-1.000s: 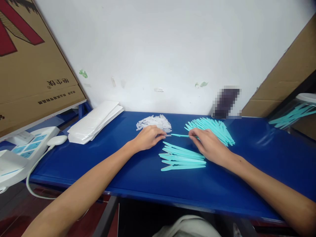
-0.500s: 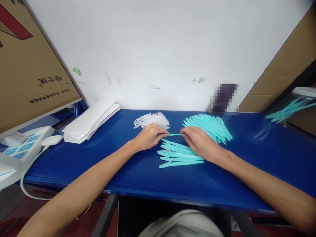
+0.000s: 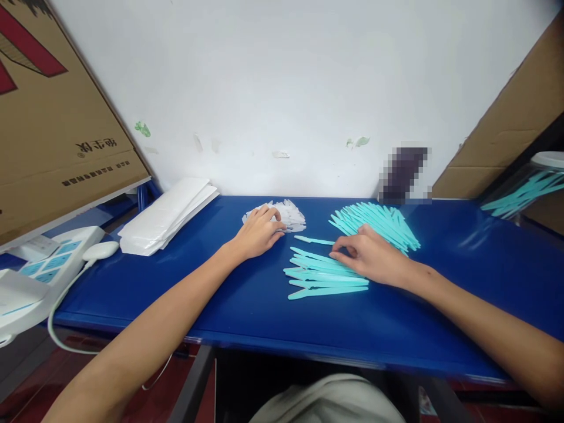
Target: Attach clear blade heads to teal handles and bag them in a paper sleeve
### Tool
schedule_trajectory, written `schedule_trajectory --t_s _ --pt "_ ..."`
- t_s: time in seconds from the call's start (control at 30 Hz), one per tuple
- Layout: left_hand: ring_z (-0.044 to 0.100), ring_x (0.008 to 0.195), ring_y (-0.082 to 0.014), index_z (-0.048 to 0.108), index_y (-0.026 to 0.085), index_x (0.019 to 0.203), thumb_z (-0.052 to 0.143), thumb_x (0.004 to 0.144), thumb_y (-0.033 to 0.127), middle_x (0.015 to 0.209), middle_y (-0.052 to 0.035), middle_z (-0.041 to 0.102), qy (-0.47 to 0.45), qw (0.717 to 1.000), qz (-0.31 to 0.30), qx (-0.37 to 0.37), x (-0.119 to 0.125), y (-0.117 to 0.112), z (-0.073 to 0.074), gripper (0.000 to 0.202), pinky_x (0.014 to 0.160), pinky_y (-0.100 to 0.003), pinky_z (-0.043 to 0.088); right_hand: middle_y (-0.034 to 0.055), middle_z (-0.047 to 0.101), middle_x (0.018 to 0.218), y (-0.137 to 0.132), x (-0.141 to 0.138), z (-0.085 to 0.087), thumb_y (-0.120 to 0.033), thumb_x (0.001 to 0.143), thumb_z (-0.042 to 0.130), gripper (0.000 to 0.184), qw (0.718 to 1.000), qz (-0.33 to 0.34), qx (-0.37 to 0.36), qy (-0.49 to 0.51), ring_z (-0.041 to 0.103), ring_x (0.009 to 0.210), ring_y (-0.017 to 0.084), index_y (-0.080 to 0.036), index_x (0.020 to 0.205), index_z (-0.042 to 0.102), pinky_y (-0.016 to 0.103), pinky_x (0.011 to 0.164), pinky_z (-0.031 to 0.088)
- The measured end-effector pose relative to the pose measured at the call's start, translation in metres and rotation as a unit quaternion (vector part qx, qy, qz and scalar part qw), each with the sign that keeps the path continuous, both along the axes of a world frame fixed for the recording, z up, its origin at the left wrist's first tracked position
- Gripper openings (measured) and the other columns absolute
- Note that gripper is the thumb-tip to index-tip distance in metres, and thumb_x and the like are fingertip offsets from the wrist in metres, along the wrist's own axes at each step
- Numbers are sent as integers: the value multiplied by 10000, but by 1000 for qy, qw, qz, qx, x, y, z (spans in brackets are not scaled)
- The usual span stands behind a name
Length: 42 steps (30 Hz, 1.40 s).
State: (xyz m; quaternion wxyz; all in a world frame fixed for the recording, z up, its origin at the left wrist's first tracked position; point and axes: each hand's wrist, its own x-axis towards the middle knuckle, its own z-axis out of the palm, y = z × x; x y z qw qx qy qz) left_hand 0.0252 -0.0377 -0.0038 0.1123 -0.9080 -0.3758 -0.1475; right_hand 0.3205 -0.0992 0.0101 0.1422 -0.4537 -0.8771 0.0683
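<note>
My left hand point(image 3: 259, 231) rests over the near left part of a pile of small white plastic slips point(image 3: 293, 216), its fingers bent and apart; the fingertips are partly among the slips. My right hand point(image 3: 363, 255) has its thumb and index finger closed in a pinch above the right part of a row of turquoise eyebrow razors point(image 3: 324, 279). Whatever is between those fingertips is hidden. Just behind them, a single turquoise eyebrow razor point(image 3: 314, 240) points left, its right end meeting my fingers. A larger heap of turquoise razors point(image 3: 379, 223) spreads behind my right hand.
Long white packets point(image 3: 165, 214) are stacked at the back left of the blue table point(image 3: 247, 311). A white power strip point(image 3: 66, 252) with a cable stands at the left edge, below a cardboard box point(image 3: 66, 117). At right, a clear jar point(image 3: 524, 191) contains turquoise razors.
My left hand has let go of the razor and moved left onto the white pile. My right hand has shifted slightly right and nearer; the razor between them now lies behind its fingers.
</note>
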Motion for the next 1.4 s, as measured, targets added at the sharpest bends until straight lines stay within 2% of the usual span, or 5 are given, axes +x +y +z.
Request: schedule_trajectory --t_s 0.2,0.6,0.93,1.07,1.4 --pt "508 1061 -278 754 208 1058 530 998 261 1137 -111 615 -17 999 -29 -18 2 -2 0 238 912 -426 424 -12 528 502 -3 7 5 -478 950 525 404 994 -8 -108 -2 437 440 140 -172 995 785 303 502 309" --pt "591 957 -208 599 192 1317 461 1047 242 1015 -73 721 -191 975 -111 6 12 -15 4 307 923 -368 464 33 671 740 -4 0 3 -321 873 582 208 998 -24 -63 7 575 602 161 -194 918 741 287 580 389" --pt "717 853 -198 746 141 1092 703 884 363 958 -95 753 -469 860 -44 -196 18 -9 0 308 845 -339 581 27 643 759 -6 6 11 -324 874 555 176 996 0 -91 22 546 651 169 -215 775 652 298 612 375" --pt "741 855 -216 735 114 1119 744 838 405 949 -107 745 -507 816 -24 -278 18 -7 0 405 839 -350 597 -51 441 545 -7 6 16 -302 869 517 163 995 -46 -57 69 371 507 125 -221 763 611 296 605 325" --pt "699 741 -189 735 131 835 835 703 540 828 -83 752 -519 793 -16 -318 20 -7 1 441 744 -324 581 -48 493 578 -4 11 5 -319 933 473 138 988 -46 31 142 396 491 123 -227 860 545 279 555 313"
